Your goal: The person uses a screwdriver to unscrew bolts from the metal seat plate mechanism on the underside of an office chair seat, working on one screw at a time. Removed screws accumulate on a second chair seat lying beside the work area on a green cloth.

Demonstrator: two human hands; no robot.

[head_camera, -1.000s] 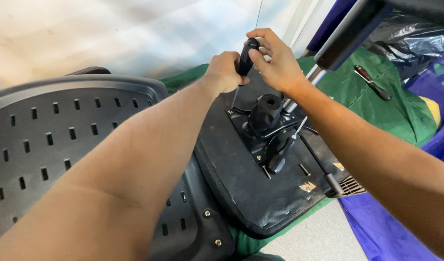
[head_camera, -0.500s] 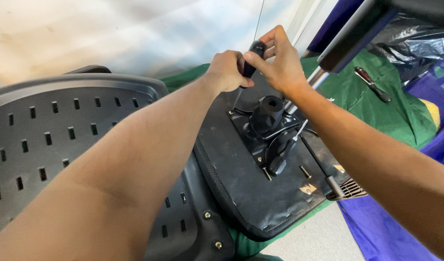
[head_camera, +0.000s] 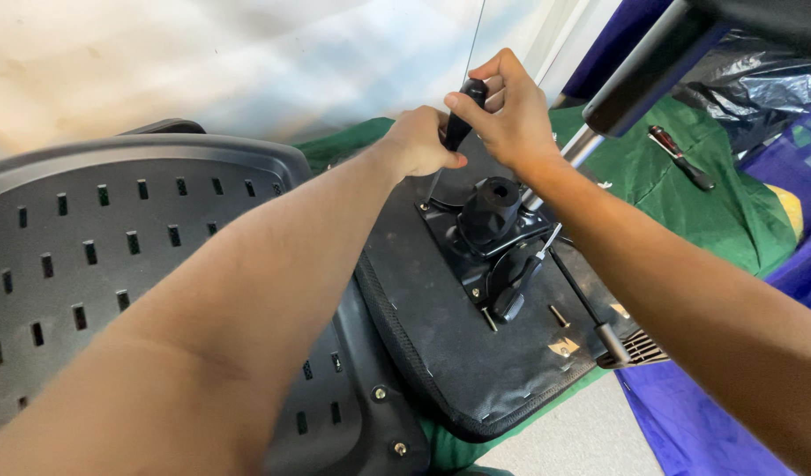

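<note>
Two big pieces fill the floor: a perforated grey chair backrest (head_camera: 114,256) at nine o'clock and, beside it, an upturned black seat pan (head_camera: 441,335) lying on green cloth (head_camera: 740,203). Bolted at the seat's centre is a black tilt mechanism (head_camera: 498,238) with its round socket facing up and a lever (head_camera: 577,295) running toward four o'clock. Above it, at twelve o'clock, both hands meet on a screwdriver (head_camera: 463,119): the left hand (head_camera: 418,141) is curled tight round the black handle, the right hand (head_camera: 511,110) pinches its top between thumb and fingers. The slim shaft drops to the plate's far corner, its tip too small to make out. To my eye, pressing off-axis could slip the tip out and chew the screw head. A second screwdriver (head_camera: 680,157) lies at two o'clock.
</note>
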